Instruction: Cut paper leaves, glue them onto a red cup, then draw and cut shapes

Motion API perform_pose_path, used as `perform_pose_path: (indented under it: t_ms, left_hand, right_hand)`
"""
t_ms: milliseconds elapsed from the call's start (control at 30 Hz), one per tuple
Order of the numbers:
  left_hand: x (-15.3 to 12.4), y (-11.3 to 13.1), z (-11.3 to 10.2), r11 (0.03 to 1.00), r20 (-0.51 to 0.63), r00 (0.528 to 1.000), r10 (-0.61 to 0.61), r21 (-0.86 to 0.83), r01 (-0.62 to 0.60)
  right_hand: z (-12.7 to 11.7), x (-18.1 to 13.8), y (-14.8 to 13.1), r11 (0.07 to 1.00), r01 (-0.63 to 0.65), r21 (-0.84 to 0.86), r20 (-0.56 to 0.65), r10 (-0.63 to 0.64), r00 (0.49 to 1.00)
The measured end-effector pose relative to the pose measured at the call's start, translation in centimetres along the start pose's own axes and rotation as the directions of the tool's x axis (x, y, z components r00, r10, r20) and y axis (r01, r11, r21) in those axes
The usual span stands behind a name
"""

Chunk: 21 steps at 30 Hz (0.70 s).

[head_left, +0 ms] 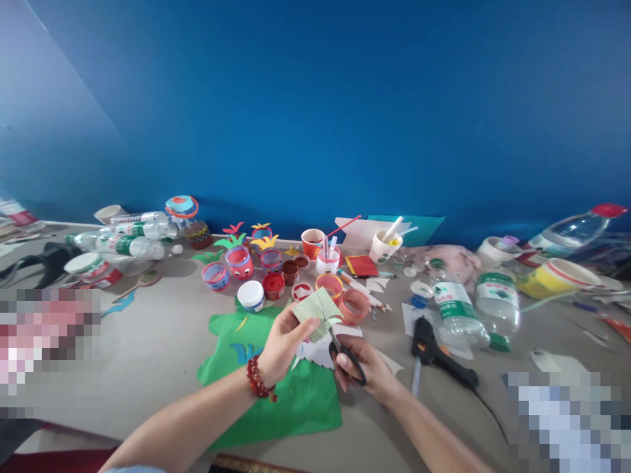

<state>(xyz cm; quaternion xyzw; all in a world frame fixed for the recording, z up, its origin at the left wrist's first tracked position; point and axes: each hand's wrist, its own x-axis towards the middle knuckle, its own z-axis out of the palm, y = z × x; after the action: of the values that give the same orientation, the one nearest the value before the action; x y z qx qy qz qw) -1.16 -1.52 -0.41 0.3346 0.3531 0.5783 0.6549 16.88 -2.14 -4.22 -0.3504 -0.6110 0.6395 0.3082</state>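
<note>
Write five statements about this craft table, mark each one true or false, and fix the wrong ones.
1. The right hand holds a pair of scissors. True.
2. The left hand holds a plastic bottle. False: it holds pale green paper.
3. A beaded bracelet is around the left wrist. True.
4. The glue gun lies to the left of the green sheet. False: it lies to the right of it.
5. The wall behind the table is blue. True.
</note>
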Motion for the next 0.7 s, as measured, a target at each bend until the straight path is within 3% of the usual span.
perform_pose_path:
  t_ms: [700]
  left_hand:
    - [0.39,-0.19,-0.8,0.999,0.037,0.999,0.007,0.032,-0.008]
  right_hand:
    - [-0.21,0.04,0.09,0.999,0.012,-0.041,0.004,-0.012,1.0]
